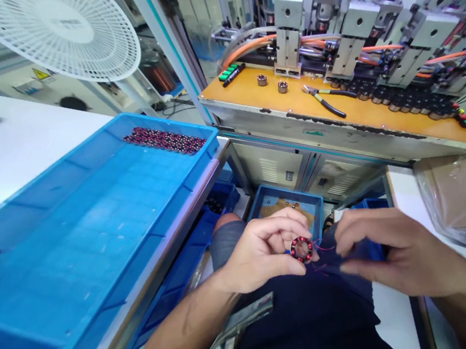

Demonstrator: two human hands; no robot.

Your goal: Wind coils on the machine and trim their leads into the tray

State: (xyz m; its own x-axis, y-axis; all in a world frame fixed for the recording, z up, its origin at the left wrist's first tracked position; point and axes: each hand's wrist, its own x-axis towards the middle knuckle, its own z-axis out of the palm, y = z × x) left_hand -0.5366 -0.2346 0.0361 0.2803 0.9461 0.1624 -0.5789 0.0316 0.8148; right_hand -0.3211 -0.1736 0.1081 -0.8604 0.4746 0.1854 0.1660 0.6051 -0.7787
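Observation:
Between the thumb and fingers of my left hand (268,247) is a small ring-shaped motor stator (293,251) wound with red wire, its open centre facing up at me. Thin red wire ends trail from its right side. My right hand (391,248) hovers just right of these ends, thumb and fingers curved and apart; I see nothing between them, though the fingers are slightly blurred. Over on the left, a large blue tray (75,249) has several rows of similar red-wound stators (164,140) packed in its far corner.
A machine with an orange worktop (244,96) stands ahead, bearing cutting pliers (324,98), a black marker (234,75) and two loose stators. A smaller blue bin (316,203) sits below. A white fan (63,31) is at upper left, a plastic-wrapped carton (460,190) at right.

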